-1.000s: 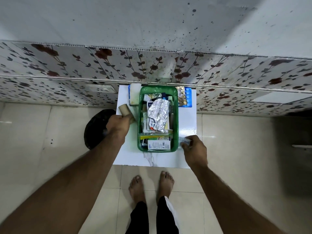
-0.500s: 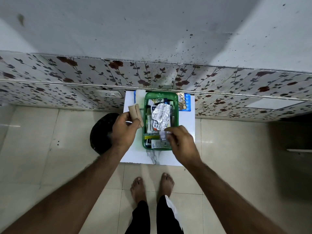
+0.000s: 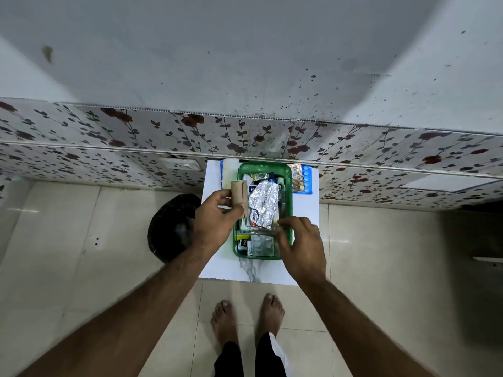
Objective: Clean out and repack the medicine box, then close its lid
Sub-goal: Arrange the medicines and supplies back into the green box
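Observation:
The green medicine box (image 3: 288,186) stands open on a small white table (image 3: 226,268), packed with cartons, tubes and a crumpled silver foil strip (image 3: 262,206). My left hand (image 3: 215,221) is over the box's left rim, shut on a tan bandage roll (image 3: 239,193). My right hand (image 3: 302,246) is at the box's near right corner, its fingertips on a clear blister pack (image 3: 261,244) that lies on top of the cartons there.
A blue lid or tray (image 3: 306,183) with a strip of gold pills (image 3: 296,178) lies on the table right of the box. A black bin (image 3: 171,227) stands on the floor at the table's left. My bare feet (image 3: 246,319) are just before the table. A floral-tiled wall is behind.
My left hand carried the bandage roll from the table's left side to over the box's left edge. My right hand brought the blister pack from the table's right edge into the box's near end.

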